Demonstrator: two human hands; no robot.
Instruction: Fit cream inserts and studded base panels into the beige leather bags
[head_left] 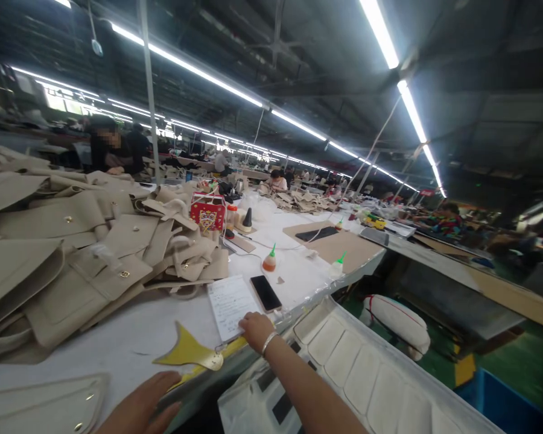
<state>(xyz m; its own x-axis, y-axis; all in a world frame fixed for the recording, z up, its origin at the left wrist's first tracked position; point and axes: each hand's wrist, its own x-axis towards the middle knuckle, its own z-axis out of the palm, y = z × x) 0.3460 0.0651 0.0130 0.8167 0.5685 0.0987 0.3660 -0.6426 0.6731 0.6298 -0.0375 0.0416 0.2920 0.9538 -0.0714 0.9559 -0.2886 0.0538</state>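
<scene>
My right hand (259, 331) is closed at the lower right corner of a notepad (233, 304) covered in handwriting, fingers curled against its edge. Close beside the pad lies a dark-screened phone (266, 293). Low in the view, my left hand (147, 402) rests at the table's front edge, thumb and fingers apart, holding nothing. Between the two hands sits a yellow, fishtail-shaped piece (187, 349) with a pale rounded end. A flat beige bag part (45, 401) with metal fittings lies at the lower left.
Beige bags (95, 241) are heaped over the table's left side. Behind the phone stand a green-tipped glue bottle (269, 259), a second such bottle (337, 265) and a red box (207, 212). A tray of pale panels (344, 355) borders the table at right. Other people work farther back.
</scene>
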